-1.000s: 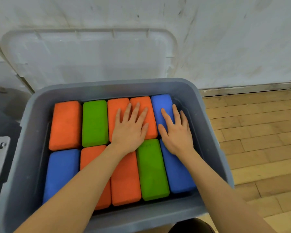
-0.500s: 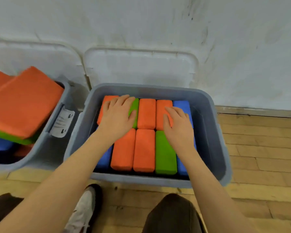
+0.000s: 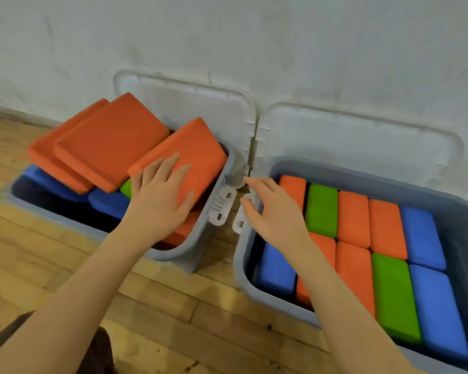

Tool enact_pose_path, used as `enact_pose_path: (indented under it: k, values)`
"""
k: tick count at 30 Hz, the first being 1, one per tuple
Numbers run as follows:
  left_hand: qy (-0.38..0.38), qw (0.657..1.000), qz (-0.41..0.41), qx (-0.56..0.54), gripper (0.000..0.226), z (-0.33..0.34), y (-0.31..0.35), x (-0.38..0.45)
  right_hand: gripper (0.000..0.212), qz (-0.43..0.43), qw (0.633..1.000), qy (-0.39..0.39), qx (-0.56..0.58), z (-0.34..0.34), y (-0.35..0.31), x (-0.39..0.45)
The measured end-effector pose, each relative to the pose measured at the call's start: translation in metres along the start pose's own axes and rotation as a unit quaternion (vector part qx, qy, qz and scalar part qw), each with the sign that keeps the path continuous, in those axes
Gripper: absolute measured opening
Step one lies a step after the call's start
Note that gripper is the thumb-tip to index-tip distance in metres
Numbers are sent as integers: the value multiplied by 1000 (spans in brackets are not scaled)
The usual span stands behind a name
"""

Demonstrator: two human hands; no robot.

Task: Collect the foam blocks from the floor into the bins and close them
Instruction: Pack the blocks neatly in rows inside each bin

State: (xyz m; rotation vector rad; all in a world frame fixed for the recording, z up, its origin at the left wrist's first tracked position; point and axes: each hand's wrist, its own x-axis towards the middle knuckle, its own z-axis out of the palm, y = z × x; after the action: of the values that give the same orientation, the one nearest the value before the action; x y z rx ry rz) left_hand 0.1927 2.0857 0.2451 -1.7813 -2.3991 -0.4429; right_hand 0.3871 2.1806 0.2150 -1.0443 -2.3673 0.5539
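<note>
Over the left bin, the left hand is pressing flat-fingered on a tilted orange foam block; the right hand is hovering, empty and loosely spread. Blocks are standing proud, likely obstructing the lid.

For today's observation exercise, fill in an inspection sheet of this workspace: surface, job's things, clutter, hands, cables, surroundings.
Surface: wooden plank floor, both bins standing on it.
Job's things: right bin packed flat with orange, green and blue blocks; left bin overfilled, large orange blocks tilted above its rim. Both lids open, leaning on the wall.
Clutter: nothing seen.
Hands: left hand flat on an orange block; right hand open over the right bin's left edge.
Cables: nothing seen.
Surroundings: scuffed white wall.
</note>
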Motion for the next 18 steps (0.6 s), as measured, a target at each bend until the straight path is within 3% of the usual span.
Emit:
enact_pose_path:
  k: [5,11,14,18]
  values:
    - [-59,996,59,29,63,9,-102,18,65,-14,993,-88,-74,69,-60,45]
    - [-107,970,214,32,78,26,-167,60,97,89,972,-149,-160,128,-92,74]
    - [-103,959,264,-17,82,36,-176,78,94,129,972,-113,-161,143,-98,75]
    - [-78,951,290,-76,67,45,-189,89,75,150,974,-69,-154,152,-104,73]
